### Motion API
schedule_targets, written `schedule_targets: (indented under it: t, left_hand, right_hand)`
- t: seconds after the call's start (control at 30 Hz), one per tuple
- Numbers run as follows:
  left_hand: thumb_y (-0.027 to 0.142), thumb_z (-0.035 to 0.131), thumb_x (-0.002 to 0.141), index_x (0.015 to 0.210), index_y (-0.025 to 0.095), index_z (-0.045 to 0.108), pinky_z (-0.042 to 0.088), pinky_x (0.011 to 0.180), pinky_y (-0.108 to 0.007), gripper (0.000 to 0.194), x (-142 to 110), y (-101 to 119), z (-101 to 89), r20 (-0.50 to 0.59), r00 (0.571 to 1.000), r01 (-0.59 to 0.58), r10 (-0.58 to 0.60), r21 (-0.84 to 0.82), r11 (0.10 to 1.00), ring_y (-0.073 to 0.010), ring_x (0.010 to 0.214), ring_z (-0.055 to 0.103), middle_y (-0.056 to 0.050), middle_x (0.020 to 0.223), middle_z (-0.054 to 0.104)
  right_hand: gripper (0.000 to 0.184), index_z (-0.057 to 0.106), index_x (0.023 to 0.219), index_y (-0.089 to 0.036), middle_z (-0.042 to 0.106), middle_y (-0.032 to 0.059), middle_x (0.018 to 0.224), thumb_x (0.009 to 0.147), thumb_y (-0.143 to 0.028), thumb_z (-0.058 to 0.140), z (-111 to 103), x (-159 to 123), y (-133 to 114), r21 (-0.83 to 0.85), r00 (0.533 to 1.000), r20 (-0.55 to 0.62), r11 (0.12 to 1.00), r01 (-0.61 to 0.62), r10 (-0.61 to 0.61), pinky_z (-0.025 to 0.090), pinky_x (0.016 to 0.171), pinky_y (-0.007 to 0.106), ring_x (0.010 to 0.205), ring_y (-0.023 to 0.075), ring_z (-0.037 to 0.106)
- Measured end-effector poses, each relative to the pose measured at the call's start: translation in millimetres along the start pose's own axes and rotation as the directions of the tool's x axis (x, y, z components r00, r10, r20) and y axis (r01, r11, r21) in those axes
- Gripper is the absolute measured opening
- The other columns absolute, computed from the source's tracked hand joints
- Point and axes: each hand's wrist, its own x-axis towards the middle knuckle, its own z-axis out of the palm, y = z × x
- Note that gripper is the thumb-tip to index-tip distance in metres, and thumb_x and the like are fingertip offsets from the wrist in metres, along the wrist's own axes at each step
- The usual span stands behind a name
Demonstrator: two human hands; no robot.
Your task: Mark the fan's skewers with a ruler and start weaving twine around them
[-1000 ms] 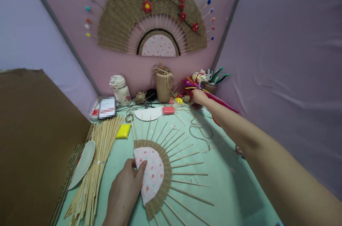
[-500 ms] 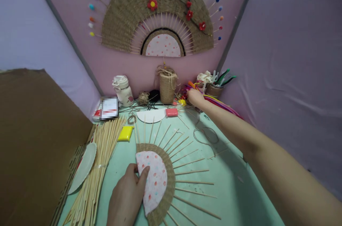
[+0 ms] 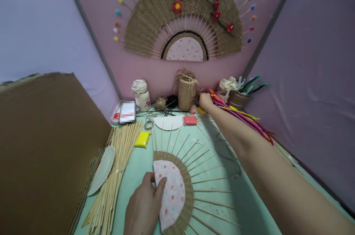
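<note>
A half-round woven fan piece (image 3: 189, 194) lies on the green table, its thin sticks spreading out to the right. Its centre is a white half-disc with red and blue dots (image 3: 173, 200). My left hand (image 3: 145, 201) grips the straight edge of this piece, thumb on top and fingers underneath. At the back, my right hand (image 3: 205, 101) is closed beside a bundle of coloured pipe cleaners (image 3: 235, 111). A small brown object shows at its fingers, which are mostly hidden; I cannot make out what it is. The twine spool (image 3: 186, 92) stands just left of that hand.
Bundled sticks (image 3: 118, 175) and a white plate (image 3: 102, 170) lie left, beside a cardboard wall (image 3: 47, 146). Yellow (image 3: 142, 139) and pink (image 3: 190, 120) packets flank a white half-disc (image 3: 168, 123). A bottle (image 3: 141, 96) and tool cup (image 3: 238, 100) stand behind. A decorated fan (image 3: 144, 16) hangs above.
The view has turned left, so everything sits farther right. My right hand has shifted from the pipe cleaners to their left side, and more of the bundle shows. My left hand keeps its grip.
</note>
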Motion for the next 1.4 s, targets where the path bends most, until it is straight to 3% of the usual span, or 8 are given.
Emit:
schedule_targets:
  t: [0.17, 0.37, 0.7, 0.83, 1.0, 1.13, 1.27, 1.4]
  left_hand:
    - [0.045, 0.037, 0.093, 0.095, 0.024, 0.051, 0.033, 0.061, -0.030, 0.026, -1, -2, 1.8, -0.009, 1.000, -0.010, 0.010, 0.009, 1.000, -0.0232, 0.075, 0.064, -0.001, 0.069, 0.064]
    - [0.046, 0.037, 0.092, 0.096, 0.023, 0.051, 0.031, 0.059, -0.029, 0.026, -5, 0, 0.5, -0.018, 1.000, -0.012, 0.013, 0.023, 1.000, -0.0238, 0.077, 0.065, -0.003, 0.074, 0.066]
    - [0.045, 0.040, 0.092, 0.099, 0.021, 0.054, 0.032, 0.060, -0.030, 0.028, -8, 1, -0.3, -0.075, 0.996, -0.033, 0.037, 0.051, 0.998, -0.0241, 0.080, 0.066, -0.006, 0.083, 0.070]
    - [0.046, 0.040, 0.092, 0.100, 0.020, 0.055, 0.034, 0.062, -0.031, 0.030, -10, 3, -1.4, -0.071, 0.997, -0.031, 0.036, 0.060, 0.998, -0.0246, 0.085, 0.066, -0.008, 0.088, 0.071]
    - [0.045, 0.041, 0.092, 0.100, 0.021, 0.055, 0.035, 0.063, -0.031, 0.029, -10, 1, 0.0, -0.073, 0.996, -0.039, 0.043, 0.060, 0.997, -0.0249, 0.086, 0.066, -0.008, 0.093, 0.072]
    - [0.045, 0.042, 0.091, 0.099, 0.021, 0.054, 0.035, 0.062, -0.031, 0.028, -10, -1, 2.3, -0.084, 0.995, -0.047, 0.050, 0.044, 0.998, -0.0259, 0.086, 0.066, -0.009, 0.094, 0.072]
    - [0.045, 0.042, 0.091, 0.098, 0.021, 0.054, 0.036, 0.063, -0.031, 0.028, -9, -1, 2.5, -0.088, 0.995, -0.053, 0.056, 0.039, 0.998, -0.0262, 0.086, 0.066, -0.009, 0.094, 0.072]
    - [0.045, 0.041, 0.091, 0.100, 0.021, 0.055, 0.036, 0.063, -0.032, 0.029, -10, 0, 0.6, -0.077, 0.996, -0.047, 0.049, 0.025, 0.999, -0.0266, 0.087, 0.066, -0.009, 0.091, 0.071]
  right_hand:
    - [0.026, 0.065, 0.108, -0.002, 0.063, 0.0255, 0.112, 0.087, -0.015, 0.056, -8, -19, -4, -0.035, 0.997, -0.061, 0.999, 0.034, -0.037, 0.044, 0.093, 0.033, 0.112, 0.0291, 0.059]
    - [0.020, 0.071, 0.094, -0.006, 0.070, 0.0218, 0.092, 0.084, -0.017, 0.056, -40, -61, -26, -0.040, 0.984, -0.075, 0.986, 0.160, -0.163, 0.046, 0.076, 0.032, 0.088, 0.0283, 0.067]
    - [0.026, 0.065, 0.107, -0.017, 0.066, 0.0100, 0.113, 0.094, -0.020, 0.043, -58, -66, -160, -0.001, 0.765, -0.190, 0.779, 0.627, -0.616, 0.038, 0.089, 0.027, 0.109, 0.0200, 0.054]
    - [0.030, 0.063, 0.112, -0.013, 0.065, 0.0167, 0.116, 0.091, -0.013, 0.041, -43, -54, -188, 0.000, 0.803, -0.174, 0.815, 0.579, -0.570, 0.039, 0.091, 0.035, 0.116, 0.0265, 0.049]
    - [0.021, 0.070, 0.098, -0.014, 0.069, 0.0166, 0.106, 0.085, -0.021, 0.055, -31, -50, -188, 0.017, 0.846, -0.065, 0.848, 0.531, -0.529, 0.041, 0.089, 0.035, 0.109, 0.0278, 0.056]
    - [0.025, 0.070, 0.101, -0.019, 0.070, 0.0121, 0.106, 0.090, -0.029, 0.051, -43, -45, -171, 0.035, 0.865, -0.058, 0.864, 0.501, -0.499, 0.044, 0.082, 0.029, 0.098, 0.0239, 0.063]
    - [0.038, 0.062, 0.121, -0.014, 0.063, 0.0174, 0.123, 0.094, -0.024, 0.036, -66, -28, -156, 0.033, 0.908, -0.179, 0.920, 0.390, -0.379, 0.040, 0.091, 0.031, 0.114, 0.0272, 0.056]
    - [0.039, 0.061, 0.122, -0.015, 0.064, 0.0175, 0.122, 0.090, -0.032, 0.047, -71, -9, -161, 0.049, 0.943, -0.143, 0.949, 0.312, -0.302, 0.042, 0.092, 0.036, 0.113, 0.0288, 0.058]
